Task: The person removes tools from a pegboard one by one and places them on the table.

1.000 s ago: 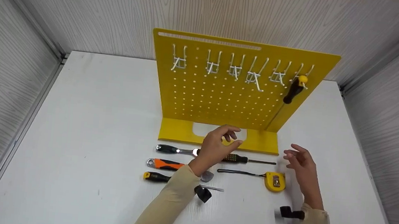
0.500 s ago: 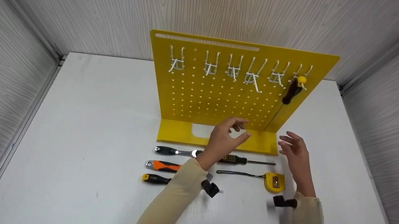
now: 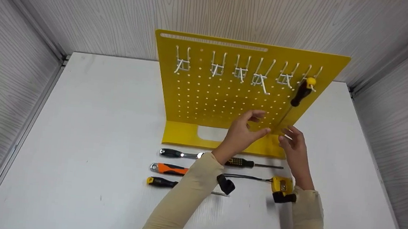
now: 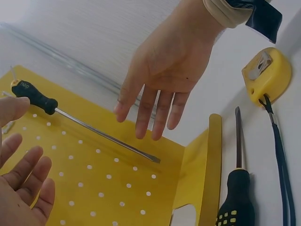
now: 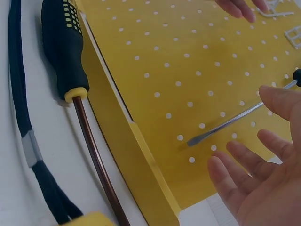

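Note:
My left hand (image 3: 243, 135) hovers before the lower part of the yellow pegboard (image 3: 220, 101), fingers loosely bent, thumb apart, holding nothing. Beside it, my right hand (image 3: 295, 149) is raised over the right end of the board's base, also bare, its fingers relaxed. A screwdriver (image 3: 301, 93) with a dark handle and yellow end hangs from the rightmost white hook. Its blade (image 4: 110, 136) slants down the board between the two hands in the left wrist view. Below my right wrist lies a yellow tape measure (image 3: 282, 184), partly covered by the wrist camera.
On the white table (image 3: 93, 137) lie a ratchet-like tool (image 3: 171, 153), a dotted-grip screwdriver (image 3: 241, 162), an orange-handled tool (image 3: 171, 169) and a yellow-ended screwdriver (image 3: 160, 182). My left arm covers parts of them. Several white hooks (image 3: 239, 73) stick out of the board.
Both hands have moved forward towards the pegboard and closer together, the left going right and the right going left. The tools have stayed in place.

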`<state>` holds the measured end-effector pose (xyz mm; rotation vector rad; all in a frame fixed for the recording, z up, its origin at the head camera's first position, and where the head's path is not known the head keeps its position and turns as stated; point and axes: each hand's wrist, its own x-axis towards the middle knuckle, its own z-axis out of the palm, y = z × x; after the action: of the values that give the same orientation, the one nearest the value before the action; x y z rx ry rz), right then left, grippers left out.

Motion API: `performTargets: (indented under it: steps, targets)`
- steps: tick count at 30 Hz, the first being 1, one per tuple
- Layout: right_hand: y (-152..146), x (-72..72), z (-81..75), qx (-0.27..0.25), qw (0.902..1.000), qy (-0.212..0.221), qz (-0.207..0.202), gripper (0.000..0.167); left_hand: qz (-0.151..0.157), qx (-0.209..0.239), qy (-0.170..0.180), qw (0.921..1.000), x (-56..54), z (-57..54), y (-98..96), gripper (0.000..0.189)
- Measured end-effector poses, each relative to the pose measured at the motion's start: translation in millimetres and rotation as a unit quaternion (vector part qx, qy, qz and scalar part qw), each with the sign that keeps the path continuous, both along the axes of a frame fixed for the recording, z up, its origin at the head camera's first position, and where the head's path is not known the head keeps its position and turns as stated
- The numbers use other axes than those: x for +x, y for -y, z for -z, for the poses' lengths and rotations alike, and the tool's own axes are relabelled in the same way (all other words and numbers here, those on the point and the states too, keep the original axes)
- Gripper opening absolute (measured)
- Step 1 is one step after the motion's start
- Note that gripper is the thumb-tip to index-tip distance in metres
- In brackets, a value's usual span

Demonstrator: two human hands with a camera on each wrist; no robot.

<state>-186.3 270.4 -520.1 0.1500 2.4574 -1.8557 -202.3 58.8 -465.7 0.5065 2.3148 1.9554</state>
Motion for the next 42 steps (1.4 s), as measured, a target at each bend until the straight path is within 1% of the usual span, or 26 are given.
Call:
performTargets:
  steps: [6, 12, 17, 21, 26, 29, 32, 36, 42]
  targets:
    - [5, -5.7, 1.5, 0.002, 1.0, 0.003, -0.005, 0.066, 0.013, 0.018, 0.027, 0.9994, -7.6, -7.1, -10.7, 0.056]
    - [7, -8.5, -1.0, -0.021, 0.9998, 0.002, -0.003, 0.067, 0.02, 0.023, 0.029, 0.9991, -13.3, -15.1, -18.9, 0.06]
    - [8, -10.3, -4.1, -0.061, 0.998, -0.008, 0.01, 0.063, 0.032, 0.019, 0.041, 0.9985, -17.7, -18.7, -24.1, 0.065]
    - [10, -12.4, -4.1, -0.075, 0.997, -0.016, 0.005, 0.061, 0.035, -0.006, 0.038, 0.9986, -23.2, -19.8, -27.4, 0.065]
    - [12, -15.4, -2.1, -0.064, 0.9977, -0.02, -0.006, 0.06, 0.029, -0.043, 0.036, 0.998, -30.9, -23.1, -28.8, 0.063]
    - [13, -17.4, -2.0, -0.065, 0.9976, -0.022, -0.007, 0.059, 0.029, -0.046, 0.038, 0.9978, -35.5, -24.8, -30.0, 0.063]
    - [14, -19.1, -1.5, -0.072, 0.9972, -0.021, -0.006, 0.057, 0.027, -0.038, 0.05, 0.9977, -38.5, -25.7, -32.6, 0.062]
    - [17, -20.0, -0.9, -0.076, 0.997, -0.013, -0.004, 0.054, 0.031, -0.022, 0.069, 0.9969, -39.1, -27.2, -37.9, 0.058]
    - [20, -17.5, 1.0, -0.059, 0.998, -0.022, -0.007, 0.048, 0.042, -0.015, 0.087, 0.9952, -38.2, -29.6, -43.3, 0.054]
